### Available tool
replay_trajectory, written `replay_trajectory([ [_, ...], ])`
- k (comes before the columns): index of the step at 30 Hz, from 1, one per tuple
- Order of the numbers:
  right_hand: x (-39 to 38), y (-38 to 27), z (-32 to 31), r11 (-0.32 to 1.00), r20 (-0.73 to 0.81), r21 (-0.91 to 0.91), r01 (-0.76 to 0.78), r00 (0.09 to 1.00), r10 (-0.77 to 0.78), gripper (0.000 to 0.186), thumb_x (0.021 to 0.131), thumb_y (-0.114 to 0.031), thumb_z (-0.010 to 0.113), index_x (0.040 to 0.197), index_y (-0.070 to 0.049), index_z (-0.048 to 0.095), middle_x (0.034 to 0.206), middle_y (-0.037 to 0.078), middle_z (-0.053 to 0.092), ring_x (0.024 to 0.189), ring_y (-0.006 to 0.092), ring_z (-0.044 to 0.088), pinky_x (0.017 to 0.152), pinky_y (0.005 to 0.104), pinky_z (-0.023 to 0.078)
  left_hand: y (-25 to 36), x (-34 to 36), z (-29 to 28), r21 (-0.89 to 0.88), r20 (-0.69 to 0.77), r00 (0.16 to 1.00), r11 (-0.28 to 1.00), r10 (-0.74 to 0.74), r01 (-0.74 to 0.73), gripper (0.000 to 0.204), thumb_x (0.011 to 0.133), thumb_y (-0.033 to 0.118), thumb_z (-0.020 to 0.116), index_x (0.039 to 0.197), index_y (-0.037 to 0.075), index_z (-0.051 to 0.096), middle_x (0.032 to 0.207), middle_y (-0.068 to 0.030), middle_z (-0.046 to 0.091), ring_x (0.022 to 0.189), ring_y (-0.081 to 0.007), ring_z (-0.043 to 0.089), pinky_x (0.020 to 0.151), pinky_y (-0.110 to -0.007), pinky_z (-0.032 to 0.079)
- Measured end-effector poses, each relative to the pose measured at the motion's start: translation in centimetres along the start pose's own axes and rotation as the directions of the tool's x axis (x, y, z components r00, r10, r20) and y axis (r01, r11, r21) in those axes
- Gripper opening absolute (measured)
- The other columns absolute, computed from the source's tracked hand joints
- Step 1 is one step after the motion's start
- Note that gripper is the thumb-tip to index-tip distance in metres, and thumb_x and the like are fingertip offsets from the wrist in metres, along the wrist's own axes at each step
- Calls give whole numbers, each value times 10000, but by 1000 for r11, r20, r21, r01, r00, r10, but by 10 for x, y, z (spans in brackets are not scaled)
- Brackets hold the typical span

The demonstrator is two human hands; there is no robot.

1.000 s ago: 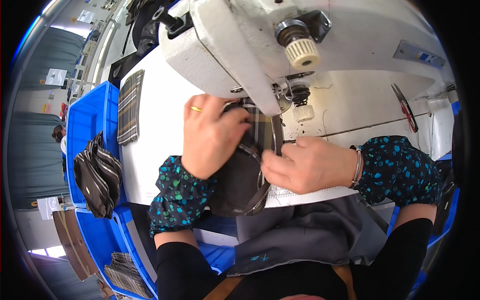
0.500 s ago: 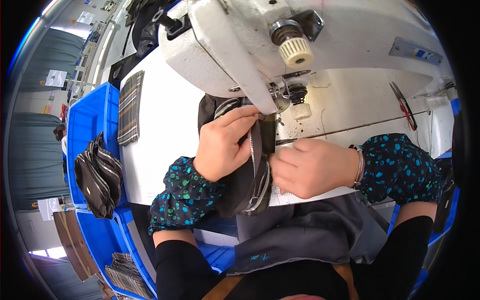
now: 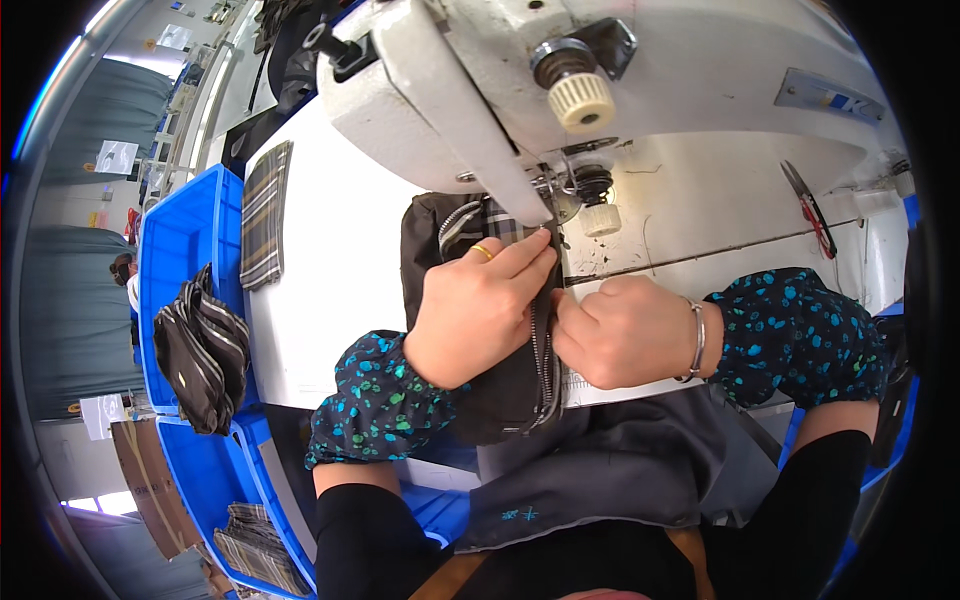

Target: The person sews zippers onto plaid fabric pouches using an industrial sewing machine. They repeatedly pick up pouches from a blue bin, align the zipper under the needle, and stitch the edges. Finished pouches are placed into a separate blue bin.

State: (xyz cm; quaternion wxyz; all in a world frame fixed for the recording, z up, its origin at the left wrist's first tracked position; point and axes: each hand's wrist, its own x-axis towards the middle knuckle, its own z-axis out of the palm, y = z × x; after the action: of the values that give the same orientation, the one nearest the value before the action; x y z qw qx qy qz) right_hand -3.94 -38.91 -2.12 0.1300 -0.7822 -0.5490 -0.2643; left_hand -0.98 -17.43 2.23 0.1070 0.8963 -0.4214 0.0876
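Observation:
A dark brown fabric piece with a metal zipper (image 3: 545,345) and a plaid part lies under the head of a white sewing machine (image 3: 470,110). My left hand (image 3: 475,310) rests on top of it, index and middle fingers stretched toward the presser foot area, the other fingers bent. At the fabric's right edge, my right hand (image 3: 625,335) is closed, thumb and fingers pinching the edge beside the zipper. The needle and presser foot are mostly hidden behind the machine's white lever.
Red-handled scissors (image 3: 812,210) lie right on the machine bed. A folded plaid cloth (image 3: 265,215) lies at the table's left. Beyond it, a blue bin (image 3: 190,205) has dark zippered pieces (image 3: 203,350) over its rim. A lower blue bin (image 3: 200,470) holds plaid cloths.
The zippered edge has been drawn straighter and flatter along the right side. My left hand has shifted slightly right and down, its fingertips nearer the fabric's right edge. My right hand keeps its pinch.

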Motion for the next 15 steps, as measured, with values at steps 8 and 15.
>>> replay_trajectory([
  [8,-1,16,3,997,25,-24,-73,997,74,180,732,-175,692,801,-10,703,810,168,711,567,195,661,495,315,505,-5,13,7,55,-47,998,998,-37,40,354,704,51,750,1056,76,771,1104,-36,749,851,-244,706,664,-350,585],
  [15,1,13,-1,988,56,-105,-113,991,119,207,773,-191,680,845,-4,730,894,225,740,611,209,683,519,318,516,-10,13,8,78,-70,997,997,-13,18,274,737,90,791,1010,106,789,1070,-23,730,812,-217,690,656,-335,578],
])
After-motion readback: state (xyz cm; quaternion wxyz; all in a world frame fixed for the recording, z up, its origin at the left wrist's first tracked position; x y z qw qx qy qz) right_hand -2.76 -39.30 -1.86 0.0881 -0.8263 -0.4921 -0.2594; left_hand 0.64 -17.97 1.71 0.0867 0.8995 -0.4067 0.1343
